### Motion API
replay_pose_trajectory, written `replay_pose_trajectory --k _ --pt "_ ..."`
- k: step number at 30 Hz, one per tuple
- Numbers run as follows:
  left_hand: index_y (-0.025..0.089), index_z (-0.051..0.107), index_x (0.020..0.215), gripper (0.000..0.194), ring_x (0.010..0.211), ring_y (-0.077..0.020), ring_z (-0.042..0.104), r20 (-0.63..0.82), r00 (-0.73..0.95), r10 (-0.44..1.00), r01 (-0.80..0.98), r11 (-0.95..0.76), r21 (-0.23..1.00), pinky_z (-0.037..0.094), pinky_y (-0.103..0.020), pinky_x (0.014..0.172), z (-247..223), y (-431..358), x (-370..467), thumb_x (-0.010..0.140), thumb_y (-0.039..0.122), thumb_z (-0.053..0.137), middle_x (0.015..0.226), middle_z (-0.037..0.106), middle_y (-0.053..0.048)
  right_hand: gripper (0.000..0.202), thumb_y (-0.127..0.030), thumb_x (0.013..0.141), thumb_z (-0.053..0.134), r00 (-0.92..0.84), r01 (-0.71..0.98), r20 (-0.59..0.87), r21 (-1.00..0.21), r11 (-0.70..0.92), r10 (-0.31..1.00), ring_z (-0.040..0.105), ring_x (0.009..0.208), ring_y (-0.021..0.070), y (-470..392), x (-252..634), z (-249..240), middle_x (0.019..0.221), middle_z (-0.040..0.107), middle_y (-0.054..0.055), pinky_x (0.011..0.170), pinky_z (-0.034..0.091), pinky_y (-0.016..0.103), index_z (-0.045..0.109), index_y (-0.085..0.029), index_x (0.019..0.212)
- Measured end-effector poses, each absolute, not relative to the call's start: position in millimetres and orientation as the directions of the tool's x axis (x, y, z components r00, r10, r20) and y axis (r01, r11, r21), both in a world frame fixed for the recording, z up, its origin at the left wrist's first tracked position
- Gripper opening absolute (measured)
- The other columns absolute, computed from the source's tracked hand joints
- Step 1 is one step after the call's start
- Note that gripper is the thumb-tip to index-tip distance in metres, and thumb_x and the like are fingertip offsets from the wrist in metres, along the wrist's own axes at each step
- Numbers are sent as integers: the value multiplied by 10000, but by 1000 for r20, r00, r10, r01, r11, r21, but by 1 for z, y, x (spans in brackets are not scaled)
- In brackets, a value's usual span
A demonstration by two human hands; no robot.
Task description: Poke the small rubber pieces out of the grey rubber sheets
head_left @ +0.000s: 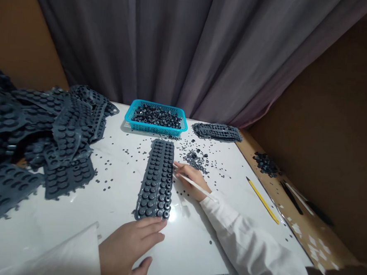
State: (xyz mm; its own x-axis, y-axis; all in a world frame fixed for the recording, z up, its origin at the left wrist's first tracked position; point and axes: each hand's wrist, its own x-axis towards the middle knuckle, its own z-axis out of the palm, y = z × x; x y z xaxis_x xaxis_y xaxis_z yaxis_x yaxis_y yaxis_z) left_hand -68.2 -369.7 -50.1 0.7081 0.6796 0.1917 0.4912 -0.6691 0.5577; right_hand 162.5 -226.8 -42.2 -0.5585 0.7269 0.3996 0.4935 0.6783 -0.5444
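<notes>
A dark grey moulded rubber sheet [155, 179] with rows of round raised studs lies lengthwise in front of me. Along its right row, several studs show open holes in their tops. My left hand [136, 242] is open, its fingertips resting at the sheet's near edge. At the sheet's right edge, my right hand [193, 180] is closed around a thin white stick [196, 184]. The stick's tip is hidden by the fingers. Small dark discs [197, 160] are scattered on the table just beyond my right hand.
A blue basket [155, 129] of small dark rubber parts stands at the back. Many studded sheets [68, 134] are heaped at left. Stacked perforated sheets [218, 132] lie at back right. A yellow pencil [263, 201] and a pile of dark pieces [265, 164] are on the right.
</notes>
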Motion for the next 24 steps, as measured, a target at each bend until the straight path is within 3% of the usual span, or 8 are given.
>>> replay_pose_trajectory --k 3,7,11,14,18,24 --pt "214 522 1167 528 1227 -223 444 183 707 683 498 -664 558 409 -351 1007 -50 -370 -68 653 93 500 1333 495 -56 85 -211 891 471 -590 430 381 -598 677 712 564 1123 190 -234 158 -50 1196 606 122 884 499 338 554 -198 880" --pt "212 527 1160 526 1228 -223 442 173 708 685 507 -662 552 414 -355 1001 -50 -370 -68 648 97 504 1331 497 -61 103 -216 890 475 -607 421 398 -573 703 688 586 1085 191 -235 156 -55 1189 609 124 896 495 344 575 -189 895" --pt "216 520 1163 527 1224 -220 448 188 708 681 497 -669 552 413 -351 1000 -50 -370 -69 652 92 500 1326 502 -59 177 -235 910 434 -673 479 383 -427 767 633 584 1073 193 -226 158 -54 1179 615 100 891 503 345 605 -196 927" --pt "216 522 1159 520 1221 -228 451 190 701 687 499 -663 558 414 -353 999 -51 -370 -69 652 100 501 1324 504 -59 215 -236 920 399 -625 571 413 -337 749 662 564 1095 213 -214 163 -48 1206 598 96 919 486 382 606 -204 970" --pt "219 512 1172 539 1223 -224 448 197 702 685 491 -665 563 409 -346 1003 -52 -371 -69 647 98 499 1329 499 -56 187 -233 906 414 -504 620 453 -404 673 736 565 1104 230 -206 165 -40 1164 615 112 892 492 391 587 -195 965" --pt "220 516 1170 532 1222 -232 449 199 697 689 486 -658 575 408 -351 1008 -53 -371 -68 651 103 504 1333 495 -51 131 -234 896 450 -613 469 380 -531 706 693 570 1111 196 -220 156 -48 1202 601 106 893 495 344 576 -198 901"
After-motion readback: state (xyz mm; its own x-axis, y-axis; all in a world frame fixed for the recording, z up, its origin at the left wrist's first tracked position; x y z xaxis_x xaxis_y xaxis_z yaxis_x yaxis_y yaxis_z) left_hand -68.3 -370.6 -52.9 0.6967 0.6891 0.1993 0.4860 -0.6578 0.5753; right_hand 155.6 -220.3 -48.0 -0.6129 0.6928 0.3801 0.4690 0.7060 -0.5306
